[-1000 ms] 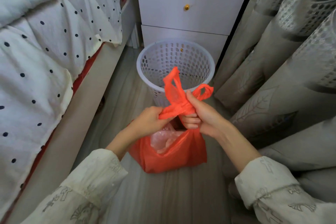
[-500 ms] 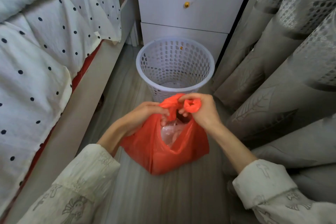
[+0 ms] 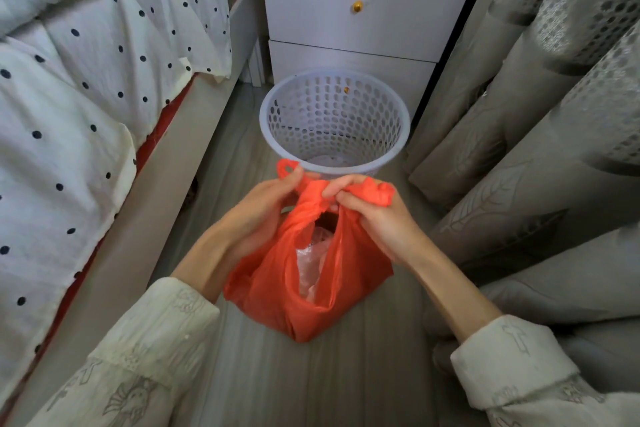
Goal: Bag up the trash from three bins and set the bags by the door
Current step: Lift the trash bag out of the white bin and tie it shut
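Observation:
An orange plastic bag [image 3: 277, 291] sits on the grey wood floor between my forearms, its mouth partly open over crumpled clear plastic trash [image 3: 311, 263]. My left hand [image 3: 263, 204] pinches one bag handle at the top left. My right hand [image 3: 374, 215] grips the other handle, bunched at the top right. The two handles cross between my hands. Just beyond them stands a pale perforated plastic bin [image 3: 334, 121], with only a bit of clear film visible at its bottom.
A bed with a polka-dot quilt [image 3: 86, 80] runs along the left. A white nightstand [image 3: 363, 10] with a brass knob stands behind the bin. Grey curtains [image 3: 536, 114] hang along the right. The floor strip between bed and curtains is narrow.
The handles, held up and twisted together a second ago, have come down and are pulled apart sideways between my hands. The bag has sunk lower on the floor.

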A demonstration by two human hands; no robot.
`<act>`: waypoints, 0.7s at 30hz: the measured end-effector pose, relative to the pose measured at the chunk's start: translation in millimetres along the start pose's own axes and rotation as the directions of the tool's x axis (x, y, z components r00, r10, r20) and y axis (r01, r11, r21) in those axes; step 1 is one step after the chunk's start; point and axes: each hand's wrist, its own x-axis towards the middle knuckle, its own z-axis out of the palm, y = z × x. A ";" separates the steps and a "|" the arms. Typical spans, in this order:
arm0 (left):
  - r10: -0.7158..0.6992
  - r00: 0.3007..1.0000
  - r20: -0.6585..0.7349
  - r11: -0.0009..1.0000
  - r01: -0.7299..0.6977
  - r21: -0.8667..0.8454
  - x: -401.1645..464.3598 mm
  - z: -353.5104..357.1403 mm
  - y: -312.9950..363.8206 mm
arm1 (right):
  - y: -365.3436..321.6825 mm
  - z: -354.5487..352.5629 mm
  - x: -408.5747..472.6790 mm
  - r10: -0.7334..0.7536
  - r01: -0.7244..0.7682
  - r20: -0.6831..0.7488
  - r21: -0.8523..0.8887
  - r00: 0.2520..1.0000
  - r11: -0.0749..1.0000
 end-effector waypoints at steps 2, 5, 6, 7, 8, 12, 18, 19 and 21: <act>0.061 0.992 -0.112 0.982 -0.079 -0.170 3.8 -0.8 1.5 | 2.0 4.8 0.2 0.008 -0.007 0.030 -0.023 1.000 1.000; 0.079 0.969 -0.233 0.860 -0.184 -0.475 10.2 -0.4 3.6 | -4.3 5.9 5.7 0.111 -0.057 -0.158 0.315 0.981 0.947; 0.067 0.959 -0.275 0.818 -0.211 -0.535 12.0 -1.3 3.3 | -4.5 0.5 8.7 0.186 -0.071 -0.228 0.436 0.956 0.897; 0.041 0.945 -0.326 0.792 -0.229 -0.565 12.7 -3.5 2.6 | -4.1 -5.9 10.5 0.264 -0.074 -0.282 0.542 0.922 0.837; 0.015 0.922 -0.387 0.800 -0.243 -0.548 13.0 -8.2 0.8 | -1.1 -14.4 10.7 0.336 -0.068 -0.327 0.619 0.883 0.782; 0.060 0.748 -0.661 0.970 -0.200 -0.139 10.9 -39.1 -17.9 | 22.2 -41.2 2.0 0.437 -0.168 -0.568 0.463 0.698 0.871; 0.466 0.659 -0.591 0.660 0.186 0.728 -2.5 -58.2 -46.2 | 55.3 -69.6 -13.7 0.123 -0.521 -0.743 -0.331 0.658 0.786; 0.495 0.667 -0.557 0.619 0.179 0.765 -3.3 -58.1 -46.9 | 55.0 -71.1 -16.7 0.075 -0.533 -0.734 -0.415 0.675 0.737; 0.526 0.676 -0.516 0.570 0.170 0.804 -4.3 -56.5 -48.9 | 51.0 -71.4 -22.5 0.007 -0.504 -0.705 -0.501 0.709 0.704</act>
